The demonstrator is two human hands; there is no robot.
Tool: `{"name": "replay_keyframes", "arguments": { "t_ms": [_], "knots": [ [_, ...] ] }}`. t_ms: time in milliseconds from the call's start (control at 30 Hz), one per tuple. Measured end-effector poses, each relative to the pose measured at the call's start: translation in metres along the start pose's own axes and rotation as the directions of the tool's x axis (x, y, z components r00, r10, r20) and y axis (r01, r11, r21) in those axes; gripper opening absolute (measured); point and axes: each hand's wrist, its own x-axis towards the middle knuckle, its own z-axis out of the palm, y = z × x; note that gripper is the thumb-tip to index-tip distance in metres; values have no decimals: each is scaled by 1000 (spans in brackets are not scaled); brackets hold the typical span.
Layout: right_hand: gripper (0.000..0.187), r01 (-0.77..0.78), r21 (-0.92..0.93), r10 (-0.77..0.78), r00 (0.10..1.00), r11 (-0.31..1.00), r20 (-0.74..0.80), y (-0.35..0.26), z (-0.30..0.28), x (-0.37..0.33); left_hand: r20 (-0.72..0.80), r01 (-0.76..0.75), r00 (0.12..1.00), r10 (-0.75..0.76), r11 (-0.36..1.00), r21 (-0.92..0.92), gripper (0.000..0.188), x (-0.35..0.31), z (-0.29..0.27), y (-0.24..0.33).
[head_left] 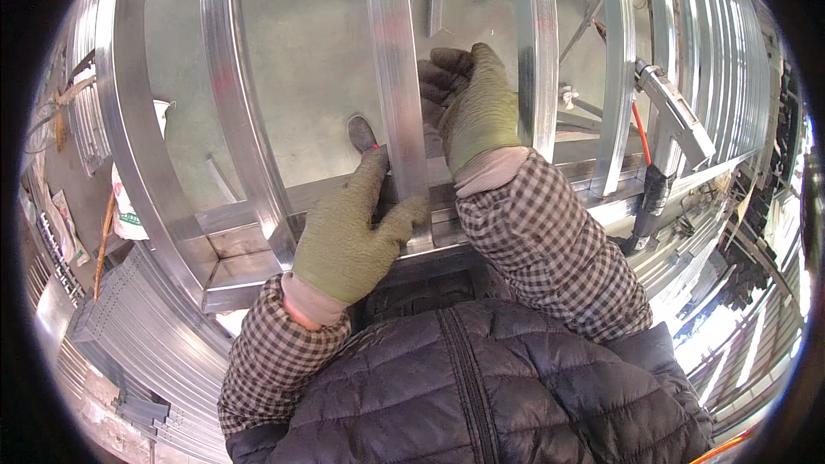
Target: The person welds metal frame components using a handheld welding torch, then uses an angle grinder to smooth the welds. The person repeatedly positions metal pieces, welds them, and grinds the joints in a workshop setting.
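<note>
Both my hands wear olive-green work gloves with dark palms, over a framework of shiny rectangular metal tubes. My left hand (348,236) is at the lower end of the middle metal tube (397,77). Its index finger stretches along the tube's left side, and the thumb lies apart across the tube's face; its other fingers are hidden. On the right of that tube, my right hand (485,116) is held open and slightly cupped, thumb raised and fingers pointing left toward the tube. Close beside its wrist runs another metal tube (536,51).
More upright tubes (230,77) stand left and right, joined to a cross tube (236,271) nearest my body. A grey metal tool (676,112) with an orange-red cord hangs at the right. Stacked metal profiles (146,326) lie lower left. A shoe (362,132) shows on the floor below.
</note>
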Motion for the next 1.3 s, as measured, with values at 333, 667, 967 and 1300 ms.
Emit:
{"name": "replay_keyframes", "arguments": {
  "t_ms": [333,667,967,1300],
  "knots": [
    [46,68,-101,-70,997,993,-23,-12,11,-12,18,6,1000,-4,997,-74,62,1,-3,1],
    [50,812,-493,-761,524,311,383,-124,-195,-132,51,162,986,-156,973,-162,62,-2,-1,13],
    [60,436,-795,-591,797,422,124,-172,-276,-92,-186,97,973,-136,974,-202,64,-3,16,30],
    [41,400,-836,-425,876,376,228,-213,-250,-54,-239,146,960,-144,989,-9,65,-13,21,49]
  ]
}}
